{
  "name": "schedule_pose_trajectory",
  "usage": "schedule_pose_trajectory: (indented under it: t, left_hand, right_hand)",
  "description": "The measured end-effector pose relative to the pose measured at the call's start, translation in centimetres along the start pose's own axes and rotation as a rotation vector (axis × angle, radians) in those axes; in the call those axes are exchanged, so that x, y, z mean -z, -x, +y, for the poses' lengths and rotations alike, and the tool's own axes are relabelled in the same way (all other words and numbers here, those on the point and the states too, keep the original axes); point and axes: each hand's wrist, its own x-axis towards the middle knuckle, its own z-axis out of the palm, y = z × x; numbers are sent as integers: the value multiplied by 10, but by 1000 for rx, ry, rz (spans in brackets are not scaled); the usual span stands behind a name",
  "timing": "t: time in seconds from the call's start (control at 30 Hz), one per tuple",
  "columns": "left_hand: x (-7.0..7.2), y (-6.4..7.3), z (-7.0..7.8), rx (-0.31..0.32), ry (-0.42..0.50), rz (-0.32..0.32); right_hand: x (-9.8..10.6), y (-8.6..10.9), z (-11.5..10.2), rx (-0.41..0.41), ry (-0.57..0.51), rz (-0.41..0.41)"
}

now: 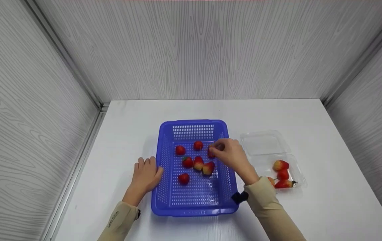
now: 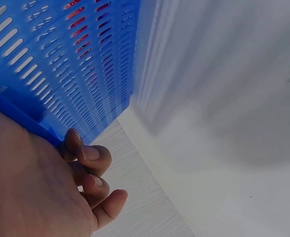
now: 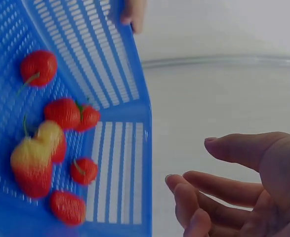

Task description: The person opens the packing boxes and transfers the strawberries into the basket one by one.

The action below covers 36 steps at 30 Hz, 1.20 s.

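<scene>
A blue plastic basket [image 1: 194, 213] with slotted walls lies lengthwise in front of me, several red strawberries [image 1: 183, 178] spread over its floor. My left hand [image 1: 145, 175] holds the basket's left rim, thumb over the edge and curled fingers [image 2: 98, 153] along the outside. Over the right side of the basket is my right hand [image 1: 232, 155], overlapping a strawberry [image 1: 211, 152] in the head view. The right wrist view shows its thumb [image 3: 233, 147] and fingers apart with nothing between them. Some strawberries there have pale yellow tops.
To the basket's right, a clear plastic clamshell box [image 1: 266, 144] lies with its lid folded back, several strawberries [image 1: 281, 165] in its near half. All stand on a white table [image 1: 127, 124], with grey wood-grain panels [image 1: 197, 50] at the back and both sides.
</scene>
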Motion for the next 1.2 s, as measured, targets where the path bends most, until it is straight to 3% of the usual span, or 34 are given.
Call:
schedule_pose_trajectory:
  t: [0.23, 0.53, 0.9, 1.2]
  left_hand:
    - [-1, 0, 1, 8, 12, -3]
    - [-2, 1, 2, 20, 22, -15]
    - [-1, 1, 0, 7, 16, -14]
    - [1, 0, 0, -1, 12, -15]
  right_hand:
    - [33, 15, 41, -75, 56, 113]
    - [61, 38, 92, -210, 146, 203]
    - [73, 62, 145, -344, 260, 220]
    - [69, 73, 171, -409, 248, 165]
